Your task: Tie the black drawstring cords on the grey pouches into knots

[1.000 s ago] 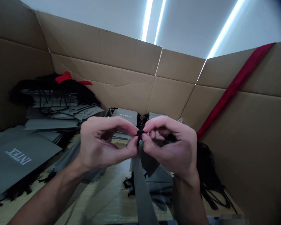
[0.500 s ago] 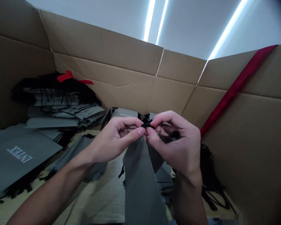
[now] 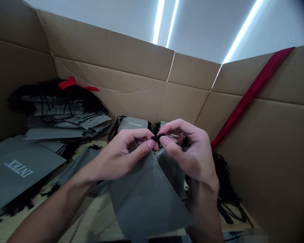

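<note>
Both my hands are raised in the middle of the view, fingertips meeting. My left hand (image 3: 121,153) and my right hand (image 3: 190,152) pinch a small black cord knot (image 3: 157,137) at the top of a grey fabric bag (image 3: 144,195). The bag hangs below my fingers with its broad side turned toward me. My forearms come up from the bottom edge.
Tall cardboard walls (image 3: 139,81) ring the space, with a red strip (image 3: 248,96) running down the right wall. A stack of grey bags with black cords and a red ribbon (image 3: 63,111) lies at left. A flat grey INTEX bag (image 3: 17,170) is nearer. Loose black cords (image 3: 228,199) lie at right.
The grey bag has turned from edge-on to showing its broad face and spread wider below my hands. My fingers stay pinched on the cord knot, shifted slightly up.
</note>
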